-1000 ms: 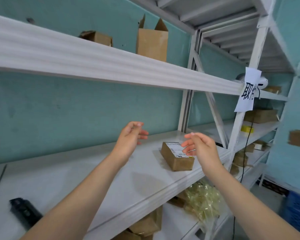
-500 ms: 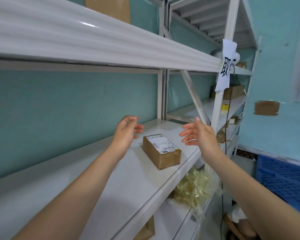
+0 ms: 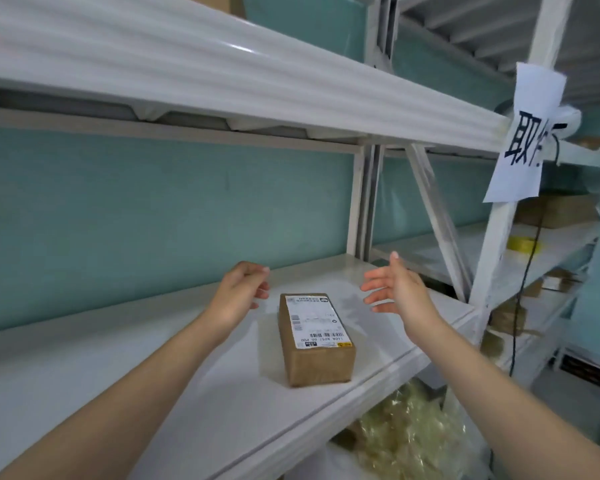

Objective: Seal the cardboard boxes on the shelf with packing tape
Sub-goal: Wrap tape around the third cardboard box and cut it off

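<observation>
Box [image 3: 316, 337] on shelf [image 3: 153, 393]. Left hand [image 3: 238, 294] loosely curled, right hand [image 3: 399, 289] splayed, both empty. Flanking it, probably for pickup.

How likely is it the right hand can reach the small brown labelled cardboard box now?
Probably yes. The right hand hovers open beside the small brown labelled cardboard box, not touching it, with only bare white shelf between; the left hand is on the other side.

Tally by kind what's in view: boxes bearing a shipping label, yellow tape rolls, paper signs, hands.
labelled cardboard box: 1
yellow tape roll: 1
paper sign: 1
hands, left hand and right hand: 2
Total: 5
</observation>
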Demonstrator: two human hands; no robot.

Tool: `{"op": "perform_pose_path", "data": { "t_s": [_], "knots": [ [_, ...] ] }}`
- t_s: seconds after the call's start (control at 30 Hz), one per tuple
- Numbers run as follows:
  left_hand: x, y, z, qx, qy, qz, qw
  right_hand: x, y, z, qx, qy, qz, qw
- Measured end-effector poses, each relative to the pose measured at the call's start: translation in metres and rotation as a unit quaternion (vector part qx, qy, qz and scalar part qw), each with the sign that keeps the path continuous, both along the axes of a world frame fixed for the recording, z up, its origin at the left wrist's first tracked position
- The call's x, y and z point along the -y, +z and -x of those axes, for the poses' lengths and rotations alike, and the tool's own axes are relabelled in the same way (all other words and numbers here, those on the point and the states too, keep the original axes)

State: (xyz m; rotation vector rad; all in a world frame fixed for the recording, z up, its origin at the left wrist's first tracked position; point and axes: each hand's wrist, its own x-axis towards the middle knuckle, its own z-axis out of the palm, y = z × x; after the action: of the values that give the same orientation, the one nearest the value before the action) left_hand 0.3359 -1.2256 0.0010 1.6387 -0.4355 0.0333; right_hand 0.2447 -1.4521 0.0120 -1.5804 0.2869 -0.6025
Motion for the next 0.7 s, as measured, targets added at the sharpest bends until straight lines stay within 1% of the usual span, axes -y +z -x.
{"op": "perform_pose_path", "data": {
  "t_s": [0.1,0.17,0.23,0.3,0.37,0.43,0.5,0.53,0.6,0.67,0.7],
  "knots": [
    [0.001,-0.002,0.007,0.009,0.030,-0.022,0.999,0.012,-0.002,-0.022,-0.038,0.061,0.008,0.997],
    [-0.001,-0.001,0.015,0.006,0.060,-0.016,0.998,0.016,-0.004,-0.034,-0.055,0.113,0.015,0.992],
    [-0.004,-0.003,0.025,-0.009,0.090,0.003,0.996,0.017,-0.006,-0.045,-0.053,0.167,0.019,0.984],
    [-0.005,-0.007,0.040,-0.029,0.093,-0.011,0.995,0.016,-0.011,-0.053,-0.043,0.200,0.036,0.978],
    [-0.004,-0.015,0.056,-0.037,0.075,-0.080,0.993,0.014,-0.020,-0.061,-0.051,0.222,0.079,0.971],
    [0.003,-0.026,0.071,-0.025,0.048,-0.182,0.982,0.010,-0.029,-0.067,-0.081,0.241,0.106,0.961],
    [0.014,-0.037,0.082,-0.017,0.024,-0.259,0.965,0.005,-0.032,-0.070,-0.121,0.257,0.091,0.954],
    [0.020,-0.042,0.087,-0.011,0.019,-0.274,0.962,0.003,-0.033,-0.071,-0.134,0.262,0.076,0.953],
    [0.028,-0.054,0.093,0.022,0.023,-0.267,0.963,0.001,-0.034,-0.070,-0.142,0.269,0.055,0.951],
    [0.030,-0.060,0.096,0.052,0.039,-0.238,0.969,0.000,-0.037,-0.067,-0.135,0.273,0.062,0.950],
    [0.029,-0.059,0.098,0.051,0.045,-0.214,0.974,0.000,-0.038,-0.065,-0.126,0.273,0.072,0.951]
  ]
}}
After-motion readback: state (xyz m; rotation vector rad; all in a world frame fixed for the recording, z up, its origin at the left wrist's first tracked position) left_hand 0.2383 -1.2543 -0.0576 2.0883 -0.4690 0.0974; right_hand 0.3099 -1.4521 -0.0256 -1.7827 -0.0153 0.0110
